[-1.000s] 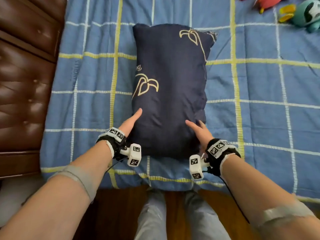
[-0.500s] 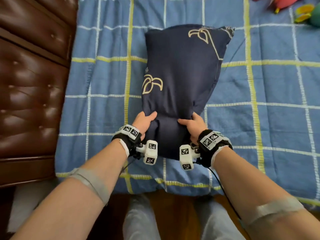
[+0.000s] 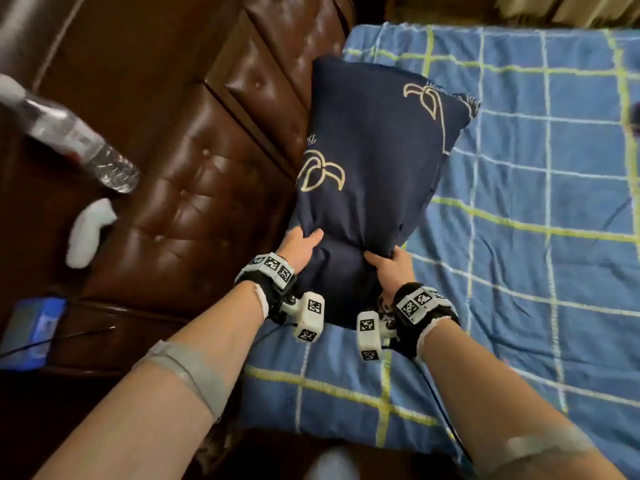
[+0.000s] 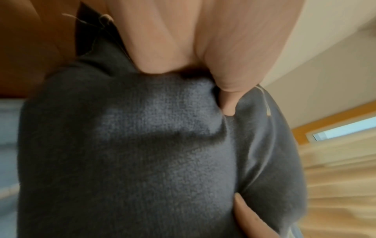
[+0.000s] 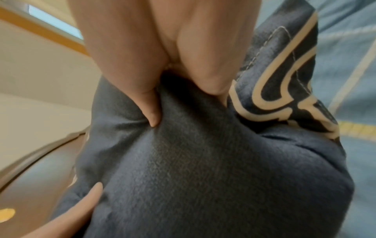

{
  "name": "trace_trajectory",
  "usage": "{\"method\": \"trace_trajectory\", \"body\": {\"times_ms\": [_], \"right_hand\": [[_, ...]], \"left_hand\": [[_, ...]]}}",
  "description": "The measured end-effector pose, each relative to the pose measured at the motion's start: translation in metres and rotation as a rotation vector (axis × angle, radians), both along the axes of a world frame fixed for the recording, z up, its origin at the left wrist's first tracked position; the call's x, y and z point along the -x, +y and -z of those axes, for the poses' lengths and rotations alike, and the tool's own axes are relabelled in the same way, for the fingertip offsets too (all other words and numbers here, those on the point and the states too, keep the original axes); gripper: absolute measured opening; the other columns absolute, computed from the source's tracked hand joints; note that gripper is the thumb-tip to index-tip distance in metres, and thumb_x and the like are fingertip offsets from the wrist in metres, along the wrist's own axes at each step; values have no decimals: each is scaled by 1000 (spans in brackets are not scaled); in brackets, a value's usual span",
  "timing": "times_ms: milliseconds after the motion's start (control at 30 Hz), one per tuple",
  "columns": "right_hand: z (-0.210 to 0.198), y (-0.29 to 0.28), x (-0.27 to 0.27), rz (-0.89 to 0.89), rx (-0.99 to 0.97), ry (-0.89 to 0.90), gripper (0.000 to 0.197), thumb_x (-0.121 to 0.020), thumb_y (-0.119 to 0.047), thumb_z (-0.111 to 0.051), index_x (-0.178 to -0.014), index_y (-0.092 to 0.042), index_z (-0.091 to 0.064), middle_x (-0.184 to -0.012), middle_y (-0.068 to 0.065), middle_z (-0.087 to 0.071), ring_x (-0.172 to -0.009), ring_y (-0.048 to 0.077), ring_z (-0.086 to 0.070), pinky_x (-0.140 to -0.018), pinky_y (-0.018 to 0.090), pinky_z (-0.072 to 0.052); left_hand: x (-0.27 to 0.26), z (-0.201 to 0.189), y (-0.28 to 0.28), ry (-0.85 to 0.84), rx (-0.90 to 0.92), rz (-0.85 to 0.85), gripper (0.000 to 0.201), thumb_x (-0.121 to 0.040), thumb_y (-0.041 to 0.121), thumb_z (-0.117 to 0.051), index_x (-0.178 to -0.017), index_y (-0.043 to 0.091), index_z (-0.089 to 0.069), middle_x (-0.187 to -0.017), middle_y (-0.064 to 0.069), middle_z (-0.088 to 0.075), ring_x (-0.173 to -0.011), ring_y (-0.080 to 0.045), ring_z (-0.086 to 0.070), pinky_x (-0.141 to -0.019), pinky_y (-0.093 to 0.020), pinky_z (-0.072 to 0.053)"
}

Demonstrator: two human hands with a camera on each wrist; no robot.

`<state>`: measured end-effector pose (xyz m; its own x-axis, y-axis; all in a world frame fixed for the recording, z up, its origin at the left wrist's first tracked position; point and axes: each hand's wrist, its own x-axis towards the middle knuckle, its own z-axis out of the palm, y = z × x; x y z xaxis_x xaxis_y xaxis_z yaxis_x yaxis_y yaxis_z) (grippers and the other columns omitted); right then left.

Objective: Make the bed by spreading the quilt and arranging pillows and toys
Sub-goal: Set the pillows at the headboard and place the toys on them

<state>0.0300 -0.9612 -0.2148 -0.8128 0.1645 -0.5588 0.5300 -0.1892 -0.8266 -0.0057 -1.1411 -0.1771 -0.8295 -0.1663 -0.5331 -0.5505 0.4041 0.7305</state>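
A dark navy pillow (image 3: pixel 374 174) with cream leaf outlines is lifted at its near end above the blue checked quilt (image 3: pixel 519 237). My left hand (image 3: pixel 299 249) grips its near left side, thumb on top. My right hand (image 3: pixel 388 268) grips the near right side, bunching the cloth. The pillow's far end points toward the brown headboard (image 3: pixel 214 188). In the left wrist view my fingers (image 4: pixel 227 90) dig into the pillow (image 4: pixel 142 153). Curled fingers (image 5: pixel 150 112) press into the navy cloth (image 5: pixel 203 169) in the right wrist view too. No toys are in sight.
The padded brown leather headboard runs along the left of the bed. A plastic water bottle (image 3: pixel 79 143), a white object (image 3: pixel 88 232) and a blue device (image 3: pixel 29 332) lie on the dark surface at the far left. The quilt stretches flat to the right.
Both hands went from lying flat by the pillow to gripping its near end. The pillow has been lifted and swung left toward the headboard, and my view has turned left.
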Motion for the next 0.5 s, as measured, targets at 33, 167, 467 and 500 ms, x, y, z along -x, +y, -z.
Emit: {"method": "trace_trajectory", "body": {"times_ms": [33, 167, 467, 500], "right_hand": [[13, -22, 3, -36, -18, -14, 18, -79, -5, -70, -92, -17, -68, -101, 11, -73, -101, 32, -68, -95, 52, -53], [66, -85, -1, -160, -108, -266, 65, -90, -34, -68, -139, 0, -45, -139, 14, -54, -128, 31, -53, -111, 39, -39], [91, -92, -20, -278, -195, -413, 84, -88, -28, -71, -153, -6, -23, -148, 10, -45, -133, 27, -47, -103, 30, -40], [86, -87, -16, -270, -187, -401, 80, -90, -24, -70, -153, -6, -24, -146, 10, -46, -131, 28, -49, -99, 30, -41]], "left_hand": [[0, 5, -20, -15, 28, -11, 38, -95, 32, -55, -127, 10, -57, -125, -8, -63, -116, -27, -58, -106, -42, -43], [-11, 44, -84, -247, 220, -127, 56, -97, 31, -48, -147, 14, -31, -148, -18, -39, -132, -38, -42, -111, -43, -32], [-27, 86, -107, -341, 308, -92, 91, -82, 44, -63, -154, 29, -10, -160, -7, -14, -143, -35, -26, -117, -50, -24], [-24, 80, -101, -319, 317, -85, 90, -82, 44, -64, -154, 29, -12, -161, -7, -12, -145, -34, -23, -118, -49, -22]]}}
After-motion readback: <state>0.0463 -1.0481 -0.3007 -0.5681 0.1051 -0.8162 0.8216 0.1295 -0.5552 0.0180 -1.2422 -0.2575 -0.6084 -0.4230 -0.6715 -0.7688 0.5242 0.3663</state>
